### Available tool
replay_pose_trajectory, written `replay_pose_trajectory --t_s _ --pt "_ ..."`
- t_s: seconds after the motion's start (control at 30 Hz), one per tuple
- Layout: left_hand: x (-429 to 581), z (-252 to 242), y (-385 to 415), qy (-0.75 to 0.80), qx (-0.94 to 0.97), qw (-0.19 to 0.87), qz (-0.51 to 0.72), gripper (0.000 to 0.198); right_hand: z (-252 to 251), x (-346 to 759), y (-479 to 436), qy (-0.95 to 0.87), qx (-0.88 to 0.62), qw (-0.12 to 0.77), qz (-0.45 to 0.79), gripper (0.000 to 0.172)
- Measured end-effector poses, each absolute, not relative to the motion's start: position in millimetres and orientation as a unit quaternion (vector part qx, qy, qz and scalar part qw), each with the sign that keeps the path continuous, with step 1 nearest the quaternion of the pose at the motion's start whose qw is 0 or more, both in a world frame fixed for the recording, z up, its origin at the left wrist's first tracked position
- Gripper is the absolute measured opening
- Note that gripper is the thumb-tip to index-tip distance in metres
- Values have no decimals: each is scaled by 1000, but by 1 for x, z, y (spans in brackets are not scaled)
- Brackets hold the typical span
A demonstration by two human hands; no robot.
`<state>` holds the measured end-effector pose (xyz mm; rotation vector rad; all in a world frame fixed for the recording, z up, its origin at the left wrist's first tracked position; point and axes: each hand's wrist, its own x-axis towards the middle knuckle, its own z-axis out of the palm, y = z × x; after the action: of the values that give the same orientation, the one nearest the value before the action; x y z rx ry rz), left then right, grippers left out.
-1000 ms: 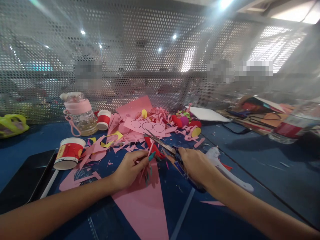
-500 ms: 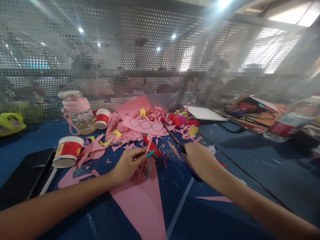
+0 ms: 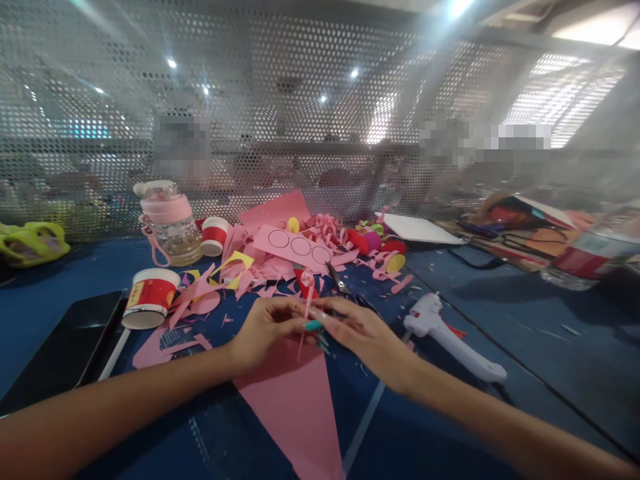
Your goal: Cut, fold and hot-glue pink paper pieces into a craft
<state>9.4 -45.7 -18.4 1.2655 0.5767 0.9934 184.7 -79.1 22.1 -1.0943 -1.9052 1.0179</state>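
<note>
My left hand (image 3: 265, 333) is closed in a pinch on a thin pink paper strip (image 3: 309, 293), which stands upright with a curled top. From the other side my right hand (image 3: 365, 337) meets it, its fingertips also closed on the strip. Below both hands lies a large pointed piece of pink paper (image 3: 300, 407) on the blue table. The scissors (image 3: 343, 283) rest just beyond my right hand, their handles partly hidden behind it. To the right of that hand lies a white glue gun (image 3: 450, 333).
Pink scraps (image 3: 240, 267) and a sheet with drawn circles (image 3: 293, 245) pile up ahead. On the left are paper cups (image 3: 150, 300), a drink bottle (image 3: 173, 227) and a black phone (image 3: 65, 347). A perforated metal screen (image 3: 300, 100) rises behind; a plastic bottle (image 3: 590, 250) stands right.
My right hand has let go of the scissors, leaving them on the table, and moved left to the strip. The glue gun has come into sight. My left hand still holds the strip.
</note>
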Motion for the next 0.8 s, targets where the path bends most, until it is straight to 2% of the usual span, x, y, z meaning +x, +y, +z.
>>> replay_pose_trajectory --t_s 0.07,0.17,0.4,0.5,0.63,0.8 --pt "10 -16 -49 260 562 656 432 16 17 174 -85 -681 -389 369 499 31" --pt "12 -16 -54 271 585 638 421 11 9 166 -87 -606 -399 401 560 31" --pt "12 -16 -60 281 671 566 387 9 8 170 -79 -506 -407 501 572 22" --pt "8 -16 -55 323 648 555 409 27 9 175 -75 -491 -397 533 564 22" --pt "8 -21 -44 292 518 639 488 36 2 181 -77 -492 -358 447 656 28" --pt "12 -29 -42 185 417 782 424 39 -10 180 -80 -493 -345 408 686 32"
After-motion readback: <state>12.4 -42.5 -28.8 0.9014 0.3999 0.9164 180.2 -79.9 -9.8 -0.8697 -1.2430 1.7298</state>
